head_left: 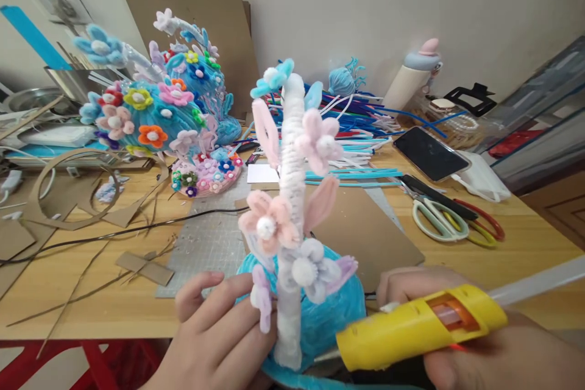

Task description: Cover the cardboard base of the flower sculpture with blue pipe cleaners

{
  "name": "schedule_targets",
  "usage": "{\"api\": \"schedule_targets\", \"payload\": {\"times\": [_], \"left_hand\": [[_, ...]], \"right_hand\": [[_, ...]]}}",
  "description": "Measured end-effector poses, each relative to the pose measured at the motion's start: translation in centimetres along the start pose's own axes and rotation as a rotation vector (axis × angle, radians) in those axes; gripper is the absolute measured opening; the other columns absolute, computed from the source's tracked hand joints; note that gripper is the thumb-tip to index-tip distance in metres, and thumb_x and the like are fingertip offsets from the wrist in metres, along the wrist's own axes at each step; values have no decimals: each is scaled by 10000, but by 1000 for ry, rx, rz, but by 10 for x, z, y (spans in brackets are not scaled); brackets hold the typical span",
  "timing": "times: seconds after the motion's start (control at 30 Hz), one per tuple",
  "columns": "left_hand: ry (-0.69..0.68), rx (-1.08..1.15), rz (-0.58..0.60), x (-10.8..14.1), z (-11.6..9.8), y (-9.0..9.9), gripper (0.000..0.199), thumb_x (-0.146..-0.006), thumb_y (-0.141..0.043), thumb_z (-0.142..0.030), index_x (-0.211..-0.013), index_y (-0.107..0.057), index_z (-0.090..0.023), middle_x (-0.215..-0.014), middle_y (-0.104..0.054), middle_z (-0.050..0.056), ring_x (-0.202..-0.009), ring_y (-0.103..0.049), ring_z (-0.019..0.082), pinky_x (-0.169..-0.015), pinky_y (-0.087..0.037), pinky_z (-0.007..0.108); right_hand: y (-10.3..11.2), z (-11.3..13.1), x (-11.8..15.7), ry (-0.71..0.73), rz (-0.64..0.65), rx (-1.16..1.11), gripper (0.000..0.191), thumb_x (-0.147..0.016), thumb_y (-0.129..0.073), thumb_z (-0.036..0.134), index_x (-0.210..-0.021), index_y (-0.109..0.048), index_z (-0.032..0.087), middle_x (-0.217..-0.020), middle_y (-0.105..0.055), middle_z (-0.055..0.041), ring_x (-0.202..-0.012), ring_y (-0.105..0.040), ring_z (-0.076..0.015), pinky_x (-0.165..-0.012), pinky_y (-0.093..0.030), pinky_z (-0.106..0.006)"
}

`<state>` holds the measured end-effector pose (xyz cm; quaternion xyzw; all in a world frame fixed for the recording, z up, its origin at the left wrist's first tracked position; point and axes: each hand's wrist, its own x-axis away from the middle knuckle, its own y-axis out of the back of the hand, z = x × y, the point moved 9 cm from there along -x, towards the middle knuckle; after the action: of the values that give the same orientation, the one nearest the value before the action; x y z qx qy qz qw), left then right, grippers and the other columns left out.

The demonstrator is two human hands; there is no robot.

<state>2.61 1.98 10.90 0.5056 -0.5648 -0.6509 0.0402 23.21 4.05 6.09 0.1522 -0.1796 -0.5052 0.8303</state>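
Note:
In front of me stands a white stem [292, 177] wrapped in fuzzy pipe cleaner, with pink, peach, grey, lilac and blue pipe-cleaner flowers and leaf loops along it. A blue fuzzy dome [331, 323] sits behind its lower part. My left hand [217, 332] is closed around the lower left of this piece, its fingertips by a lilac flower [261, 298] and the stem's foot. My right hand [498, 350] grips a yellow hot glue gun [388, 329], a clear glue stick at its back. Its nozzle points left, close to the stem's base.
Finished blue flower-covered pieces [150, 116] stand at the back left beside cardboard sheets [205, 30]. Cardboard scraps [144, 268] and a black cable [137, 230] lie left. Loose pipe cleaners [356, 116], scissors [441, 219], a phone [429, 154] and a bottle [406, 79] are at the right.

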Motion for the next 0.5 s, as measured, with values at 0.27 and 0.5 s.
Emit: {"api": "schedule_targets", "payload": {"times": [0.27, 0.5], "left_hand": [[-59, 18, 55, -6, 2, 9, 124, -920, -591, -340, -880, -681, -264, -820, -728, -11, -905, -672, 210, -903, -421, 351], [-169, 71, 106, -9, 0, 13, 135, -932, -564, -175, -836, -641, -229, -849, -764, -54, -890, -652, 167, -847, -363, 319]], "right_hand": [[-14, 10, -4, -60, 114, -122, 447, -656, -725, 743, -764, -698, 310, -755, -661, 29, -641, -614, -202, -548, -508, -268], [-12, 21, -6, -51, 87, -135, 346, -701, -745, 657, -835, -756, 338, -813, -719, 17, -723, -690, -225, -624, -584, -271]]}}
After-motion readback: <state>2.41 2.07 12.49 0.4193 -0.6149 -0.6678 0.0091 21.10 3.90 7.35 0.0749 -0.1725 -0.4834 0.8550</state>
